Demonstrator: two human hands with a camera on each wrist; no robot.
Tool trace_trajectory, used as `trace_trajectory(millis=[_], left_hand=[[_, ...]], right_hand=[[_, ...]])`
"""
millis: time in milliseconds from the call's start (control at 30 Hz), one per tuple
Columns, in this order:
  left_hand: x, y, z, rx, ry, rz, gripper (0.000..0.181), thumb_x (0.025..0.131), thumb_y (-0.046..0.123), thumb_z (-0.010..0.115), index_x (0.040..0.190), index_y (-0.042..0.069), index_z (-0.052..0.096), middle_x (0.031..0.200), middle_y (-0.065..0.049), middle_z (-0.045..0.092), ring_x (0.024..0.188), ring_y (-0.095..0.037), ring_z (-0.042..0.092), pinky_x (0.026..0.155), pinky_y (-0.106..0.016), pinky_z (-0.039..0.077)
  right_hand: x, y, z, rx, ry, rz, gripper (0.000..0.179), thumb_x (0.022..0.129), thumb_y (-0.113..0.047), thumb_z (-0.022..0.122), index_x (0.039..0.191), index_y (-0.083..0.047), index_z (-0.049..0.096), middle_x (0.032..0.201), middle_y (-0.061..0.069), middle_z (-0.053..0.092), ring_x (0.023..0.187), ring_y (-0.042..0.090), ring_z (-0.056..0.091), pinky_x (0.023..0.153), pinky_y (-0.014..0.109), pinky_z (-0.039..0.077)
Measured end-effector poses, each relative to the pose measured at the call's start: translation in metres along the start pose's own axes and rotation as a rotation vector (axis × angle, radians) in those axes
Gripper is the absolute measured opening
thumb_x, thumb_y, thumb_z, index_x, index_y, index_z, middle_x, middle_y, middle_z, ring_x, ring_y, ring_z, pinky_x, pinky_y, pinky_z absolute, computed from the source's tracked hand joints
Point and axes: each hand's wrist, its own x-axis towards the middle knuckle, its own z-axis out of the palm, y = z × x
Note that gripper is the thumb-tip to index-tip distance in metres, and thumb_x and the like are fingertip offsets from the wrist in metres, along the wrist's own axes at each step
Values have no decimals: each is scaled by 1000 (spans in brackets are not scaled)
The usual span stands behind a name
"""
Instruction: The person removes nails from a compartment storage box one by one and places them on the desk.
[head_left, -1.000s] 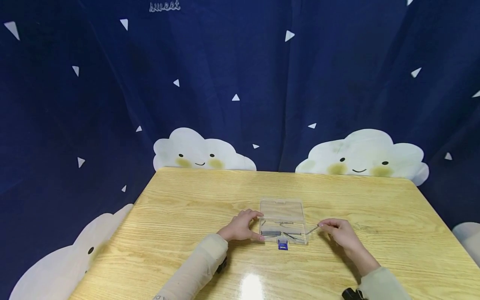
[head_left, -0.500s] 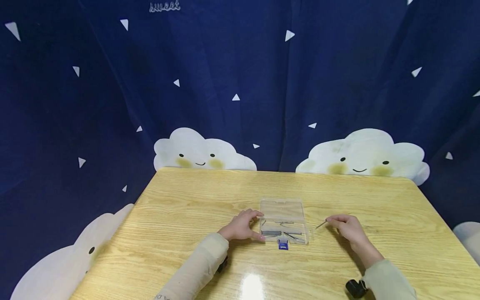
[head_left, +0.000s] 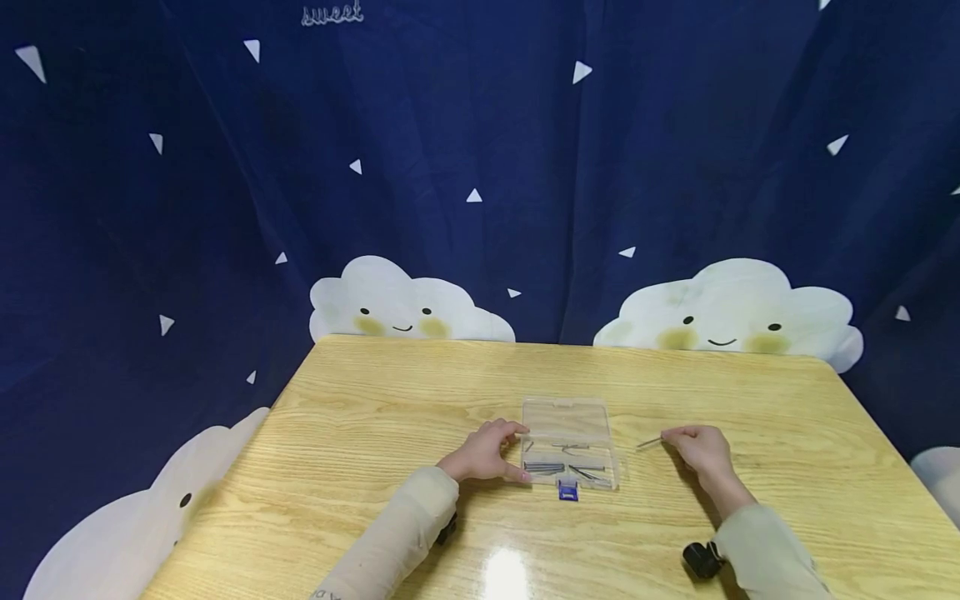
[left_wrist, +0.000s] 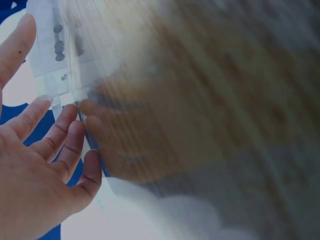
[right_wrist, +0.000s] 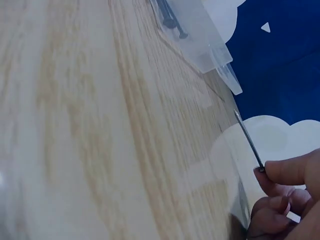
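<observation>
Our right hand (head_left: 701, 450) pinches a nail (right_wrist: 249, 142) by its head; loosening could drop it. Left of this grip, our spread left hand (head_left: 483, 452) touches the box (head_left: 566, 421).

Left hand (left_wrist: 39, 172) at clear box (left_wrist: 42, 56), seemingly nail heads (left_wrist: 59, 48) inside.

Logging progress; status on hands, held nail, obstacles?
Left hand touching open clear plastic case. Right hand pinching nail, apart from case. No obstruction visible between them.

Bright glare on table (head_left: 585, 542), dim hazy wrist views
</observation>
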Motion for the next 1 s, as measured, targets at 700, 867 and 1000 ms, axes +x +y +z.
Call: trace_trajectory(millis=[700,867,1000], left_hand=[[2,-2,2,-6,2,-9,70,67,38,80,126,13,51,103,-3,53,93,-17,47,77,-32,35],[1,-2,2,-14,2,3,70,67,37,80,125,12,51,101,-4,52,91,-18,47,75,-30,36],[1,-1,1,-12,1,1,70,67,37,80,126,12,51,102,-4,53,91,-17,47,75,-29,36]], right_hand=[[-7,0,-1,-147,63,-187,28,85,-21,63,94,4,69,97,21,61,84,33,55,66,35,42],[-12,1,6,-75,11,-274,22,84,-19,67,90,2,70,97,13,53,83,21,48,66,31,39],[-15,1,10,-9,-32,-343,20,82,-17,69,85,3,70,110,16,49,100,29,43,77,39,36]])
